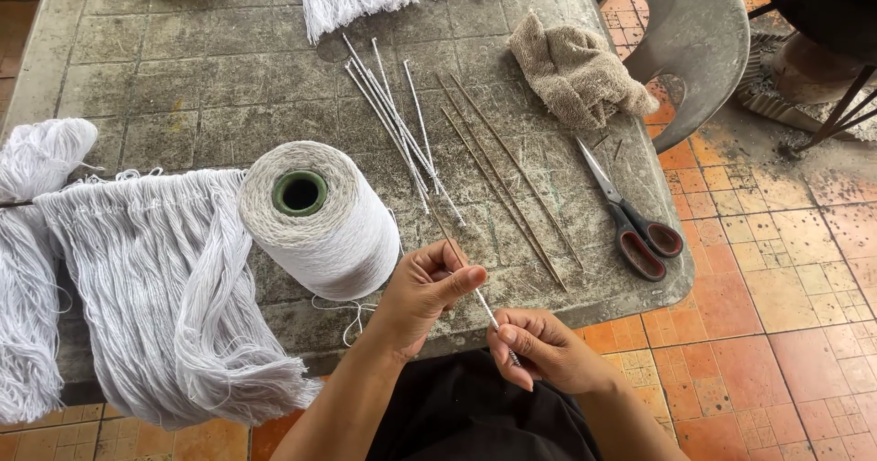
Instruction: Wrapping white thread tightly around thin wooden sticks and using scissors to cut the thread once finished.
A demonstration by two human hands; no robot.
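— Holding what, exactly?
— Both hands pinch one thin stick (pixel 475 289) over the table's (pixel 183 77) near edge: left hand (pixel 423 289) closed on its upper part, right hand (pixel 541 347) closed on its lower end.
— Any packaging?
— None readable; a white yarn cone (pixel 320 219) with a green core lies left of the hands.
— Anything cut off?
— Yarn bundles (pixel 164 287) run past the frame.

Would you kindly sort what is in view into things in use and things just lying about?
In use:
- thin stick, held by left hand and right hand, partly wound with white thread
- cone of white yarn
- wrapped sticks
- bare sticks

Lying about:
- scissors
- beige rag
- grey chair
- loose yarn bundle
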